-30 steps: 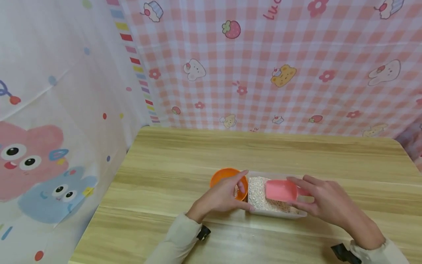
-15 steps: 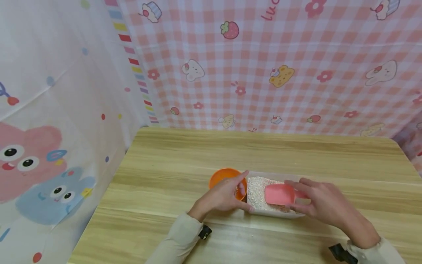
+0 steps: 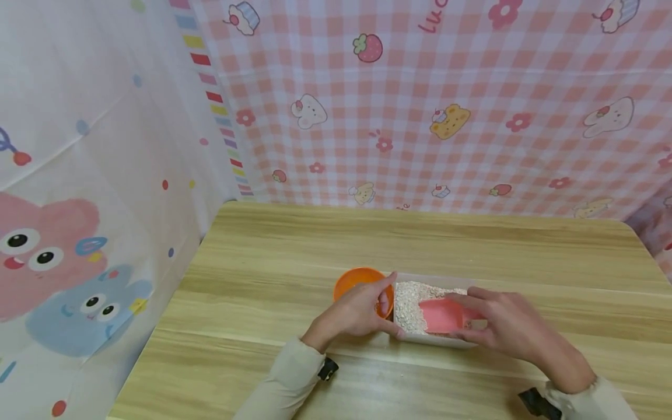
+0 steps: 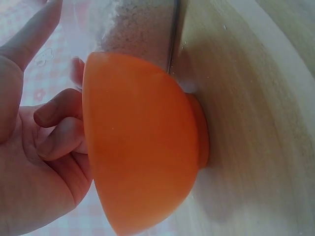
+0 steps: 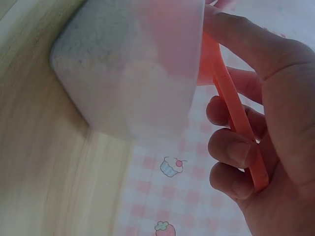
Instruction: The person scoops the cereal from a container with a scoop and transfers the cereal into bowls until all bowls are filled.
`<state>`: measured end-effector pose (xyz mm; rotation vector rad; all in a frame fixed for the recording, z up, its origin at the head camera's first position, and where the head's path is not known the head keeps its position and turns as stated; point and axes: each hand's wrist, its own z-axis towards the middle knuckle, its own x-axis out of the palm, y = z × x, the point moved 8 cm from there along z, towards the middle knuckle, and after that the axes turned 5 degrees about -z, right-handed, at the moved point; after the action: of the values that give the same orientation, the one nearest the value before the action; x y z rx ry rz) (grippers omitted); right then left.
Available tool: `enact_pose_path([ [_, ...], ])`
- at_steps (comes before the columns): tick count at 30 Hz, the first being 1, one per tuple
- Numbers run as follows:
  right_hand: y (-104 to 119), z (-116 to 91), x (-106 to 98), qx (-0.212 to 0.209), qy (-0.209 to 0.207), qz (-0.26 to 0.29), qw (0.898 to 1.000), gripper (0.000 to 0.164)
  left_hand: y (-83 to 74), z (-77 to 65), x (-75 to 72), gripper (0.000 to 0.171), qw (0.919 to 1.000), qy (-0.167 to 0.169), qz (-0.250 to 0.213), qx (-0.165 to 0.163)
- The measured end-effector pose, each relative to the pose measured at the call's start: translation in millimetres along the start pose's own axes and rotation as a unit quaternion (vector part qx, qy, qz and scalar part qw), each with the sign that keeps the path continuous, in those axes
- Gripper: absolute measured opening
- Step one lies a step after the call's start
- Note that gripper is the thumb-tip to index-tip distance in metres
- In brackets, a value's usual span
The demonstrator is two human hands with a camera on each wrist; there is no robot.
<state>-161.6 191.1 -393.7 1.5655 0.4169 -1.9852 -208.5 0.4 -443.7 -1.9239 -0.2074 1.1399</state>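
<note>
In the head view, a clear plastic container (image 3: 446, 340) of pale oat flakes (image 3: 408, 298) stands on the table. My right hand (image 3: 511, 324) grips the handle of a pink scoop (image 3: 441, 315), whose front edge is sunk in the flakes. The right wrist view shows fingers wrapped round the scoop's handle (image 5: 241, 120). My left hand (image 3: 349, 315) spans the container's left end, thumb at the near corner and index finger at the far one. Its other fingers curl over an orange bowl (image 4: 140, 137), which sits against that end; the hand hides part of the bowl's inside.
The wooden table (image 3: 294, 245) reaches back to a pink checked cloth (image 3: 336, 140). A white cloth with cartoon figures (image 3: 105, 151) hangs at the left. Black straps (image 3: 328, 369) are worn at both wrists.
My right hand has moved slightly left and toward me, and the scoop has gone lower, its front edge now in the flakes. The left hand, bowl and container have stayed put.
</note>
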Motion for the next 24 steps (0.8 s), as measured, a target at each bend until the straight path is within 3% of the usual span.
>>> enact_pose_path([
  [14, 4, 12, 17, 0.018, 0.045, 0.016, 0.999, 0.052, 4.3, 1.5, 0.4, 0.106, 0.9999, 0.001, -0.011, -0.011],
  [24, 15, 21, 31, 0.016, 0.034, 0.033, 0.999, 0.053, 4.6, 0.3, 1.2, 0.111, 0.9995, 0.007, -0.013, -0.029],
])
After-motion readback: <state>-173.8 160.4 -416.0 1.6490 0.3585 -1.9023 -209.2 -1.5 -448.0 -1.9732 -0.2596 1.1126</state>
